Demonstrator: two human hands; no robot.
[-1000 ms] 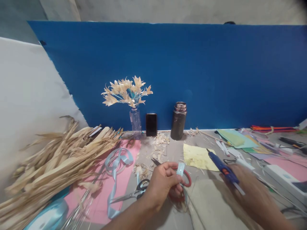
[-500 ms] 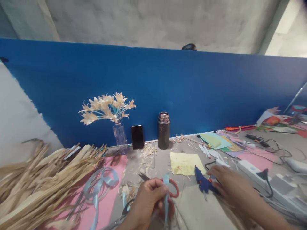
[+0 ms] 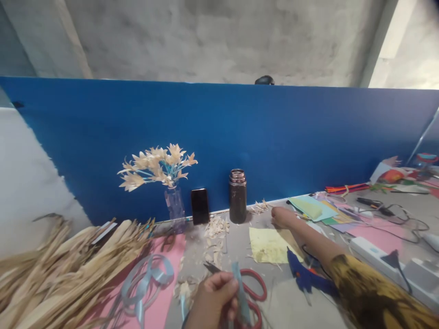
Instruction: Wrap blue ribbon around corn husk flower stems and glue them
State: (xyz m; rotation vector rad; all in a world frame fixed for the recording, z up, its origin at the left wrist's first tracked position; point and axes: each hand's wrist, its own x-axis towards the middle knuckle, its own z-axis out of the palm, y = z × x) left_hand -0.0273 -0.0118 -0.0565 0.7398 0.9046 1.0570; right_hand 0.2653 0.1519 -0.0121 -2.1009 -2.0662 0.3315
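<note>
We see the left hand (image 3: 212, 301) low in the view, its fingers pinched closed around a strip of pale blue ribbon (image 3: 240, 292) that stands up between them; just beside and partly under it lie red-handled scissors (image 3: 255, 292) on the grey table (image 3: 233, 237); the right hand (image 3: 283, 217) is stretched far forward across the table, resting near the yellow paper sheet (image 3: 269, 244) and a scatter of dried husk trimmings (image 3: 260, 206), and we cannot tell whether its fingers are spread or curled, nor that it holds anything; its forearm passes over a blue glue gun (image 3: 303, 276) lying on the table; against the blue partition (image 3: 240, 137) stand a dark steel flask (image 3: 238, 195), a black phone (image 3: 199, 206) leaning upright, and a clear bottle (image 3: 174, 205) holding husk flowers (image 3: 157, 167); to the left a heap of dried corn husks (image 3: 68, 260) lies beside a coil of blue ribbon (image 3: 147, 281) on pink paper (image 3: 161, 310); coloured paper sheets (image 3: 310, 208) and a white power strip (image 3: 387, 265) lie to the right.
</note>
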